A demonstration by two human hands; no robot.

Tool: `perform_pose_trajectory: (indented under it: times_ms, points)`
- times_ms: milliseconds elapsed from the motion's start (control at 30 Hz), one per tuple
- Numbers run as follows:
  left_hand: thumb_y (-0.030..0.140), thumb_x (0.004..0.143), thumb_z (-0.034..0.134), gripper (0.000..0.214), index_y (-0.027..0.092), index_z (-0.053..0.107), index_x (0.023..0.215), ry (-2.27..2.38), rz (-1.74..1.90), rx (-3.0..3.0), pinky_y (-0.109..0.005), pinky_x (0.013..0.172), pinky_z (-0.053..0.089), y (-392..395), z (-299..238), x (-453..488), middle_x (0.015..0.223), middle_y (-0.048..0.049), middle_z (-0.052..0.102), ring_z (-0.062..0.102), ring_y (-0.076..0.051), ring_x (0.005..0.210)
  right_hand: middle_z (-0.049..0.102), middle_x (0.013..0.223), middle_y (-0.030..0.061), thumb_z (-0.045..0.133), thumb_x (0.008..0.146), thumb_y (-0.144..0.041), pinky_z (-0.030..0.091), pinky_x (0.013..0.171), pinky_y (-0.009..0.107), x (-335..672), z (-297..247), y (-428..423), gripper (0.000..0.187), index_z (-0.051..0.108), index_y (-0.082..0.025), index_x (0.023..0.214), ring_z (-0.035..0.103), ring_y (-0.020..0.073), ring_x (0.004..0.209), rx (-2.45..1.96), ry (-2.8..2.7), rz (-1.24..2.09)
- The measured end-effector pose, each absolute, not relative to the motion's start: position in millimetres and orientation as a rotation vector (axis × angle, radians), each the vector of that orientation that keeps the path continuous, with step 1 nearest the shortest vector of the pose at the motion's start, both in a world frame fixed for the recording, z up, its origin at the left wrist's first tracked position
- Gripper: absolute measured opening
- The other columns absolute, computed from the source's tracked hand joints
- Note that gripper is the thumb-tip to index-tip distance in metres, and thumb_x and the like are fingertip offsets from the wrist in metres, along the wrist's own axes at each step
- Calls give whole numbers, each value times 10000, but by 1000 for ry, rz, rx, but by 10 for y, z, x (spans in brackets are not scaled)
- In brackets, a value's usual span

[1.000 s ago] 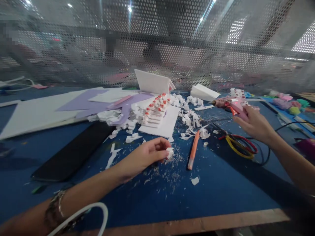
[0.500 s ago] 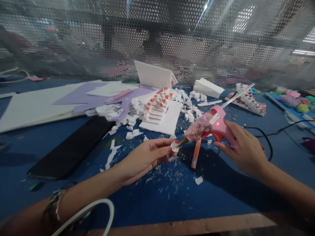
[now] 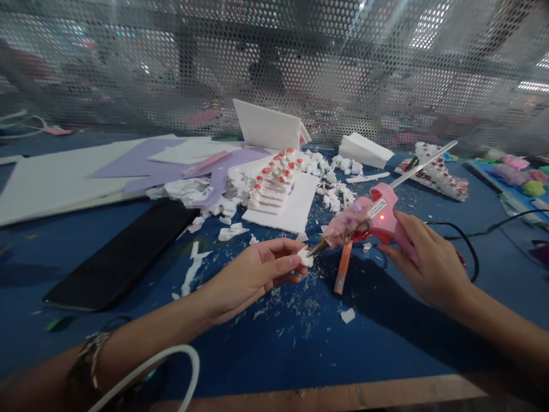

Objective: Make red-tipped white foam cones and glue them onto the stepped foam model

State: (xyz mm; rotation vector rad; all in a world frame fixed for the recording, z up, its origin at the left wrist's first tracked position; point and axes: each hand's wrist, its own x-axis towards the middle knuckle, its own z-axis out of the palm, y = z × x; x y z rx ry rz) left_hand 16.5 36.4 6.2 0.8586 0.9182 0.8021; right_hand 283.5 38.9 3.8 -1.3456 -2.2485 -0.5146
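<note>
My left hand (image 3: pixel 261 272) is closed, pinching a small crumpled white piece (image 3: pixel 305 257) between thumb and fingers. Wrapped around the handle of a pink hot glue gun (image 3: pixel 384 220) is my right hand (image 3: pixel 433 260). The gun's metal nozzle touches, or nearly touches, the white piece. A clear glue stick (image 3: pixel 424 165) sticks out of its back, and a small red light glows on its side. Beneath the gun lies an orange-handled cutter or pen (image 3: pixel 343 269). Beyond my hands stands a white stepped foam model (image 3: pixel 272 200) topped with several red-tipped white bits.
A black phone-like slab (image 3: pixel 124 257) lies at left, near white and purple foam sheets (image 3: pixel 55 177). White scraps (image 3: pixel 334 197) litter the blue table. A folded white board (image 3: pixel 266 125) stands before a perforated metal screen (image 3: pixel 171 74). A black cable (image 3: pixel 469 246) runs right; a white cable (image 3: pixel 193 366) loops in front.
The white piece appears slightly turned in my left fingers at the nozzle. My right hand and the glue gun have shifted slightly right; the view has moved a little too.
</note>
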Motion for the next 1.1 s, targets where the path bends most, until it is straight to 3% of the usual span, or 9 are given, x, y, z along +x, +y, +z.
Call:
perform_pose_trajectory:
  times_ms: [233, 400, 567, 700, 967, 1100]
  points:
    - [255, 638, 744, 146, 178, 661, 729, 898, 796, 871, -145, 618, 483, 360, 42, 155, 665, 30, 623, 597, -63, 627, 601, 1000, 166, 407, 870, -406, 523, 638, 311, 2838, 54, 360, 434, 458, -74, 1145, 616, 240, 863, -1309, -2232, -533]
    - [227, 668, 725, 212, 205, 645, 863, 931, 826, 875, -152, 630, 496, 362, 49, 166, 735, 38, 623, 603, -61, 646, 598, 1010, 169, 407, 863, -431, 516, 617, 312, 2841, 33, 372, 446, 463, -85, 1138, 613, 248, 871, -1322, -2201, -620]
    - [210, 661, 728, 142, 179, 627, 756, 931, 846, 862, -147, 648, 491, 360, 37, 170, 693, 48, 592, 589, -53, 638, 586, 1013, 156, 427, 840, -478, 477, 519, 288, 2839, 19, 369, 494, 442, -109, 1169, 607, 246, 850, -1352, -2175, -672]
    - [219, 672, 717, 150, 183, 614, 774, 942, 847, 895, -163, 668, 486, 375, 1, 159, 710, 40, 599, 581, -63, 659, 587, 971, 127, 434, 837, -473, 440, 474, 265, 2843, 36, 349, 472, 430, -144, 1175, 606, 216, 769, -1375, -2166, -696]
    - [264, 720, 676, 200, 215, 571, 883, 1047, 851, 970, -167, 693, 473, 361, 13, 141, 770, 41, 586, 566, -66, 704, 557, 1100, 171, 423, 824, -513, 467, 638, 329, 2988, 101, 451, 548, 428, -113, 1198, 586, 278, 907, -1571, -2073, -605]
    - [272, 723, 669, 198, 204, 580, 886, 1066, 869, 1013, -183, 691, 469, 370, 30, 139, 769, 31, 579, 563, -75, 706, 571, 1112, 160, 420, 812, -540, 441, 649, 340, 3155, 105, 627, 552, 442, -129, 1180, 580, 306, 931, -1732, -2010, -537]
